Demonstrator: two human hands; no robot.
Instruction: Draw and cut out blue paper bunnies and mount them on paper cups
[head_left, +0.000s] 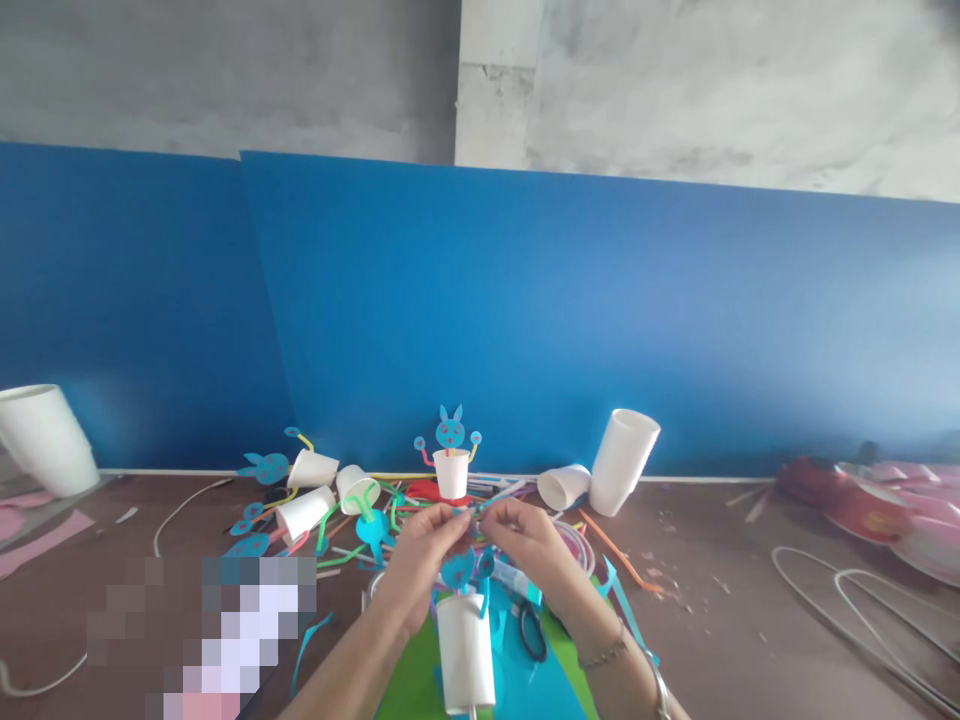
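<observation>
My left hand (424, 550) and my right hand (529, 540) meet over the middle of the table, fingertips pinched close together. A bit of blue shows at the fingertips, but what they grip is too small to make out. Just below them stands a white paper cup (466, 655) with a blue paper figure head (458, 572) above its rim and a blue strip at its right side. Behind my hands, a finished-looking cup figure (451, 470) has a blue rabbit head and two bent straw arms with round blue ends.
Several cup figures, such as one lying cup (306, 515), are strewn at the left among coloured straws. Black-handled scissors (533, 635) lie on blue paper (555, 680) over green sheets. A tall white cup stack (624, 462) leans at the right, near a white cable (840, 572).
</observation>
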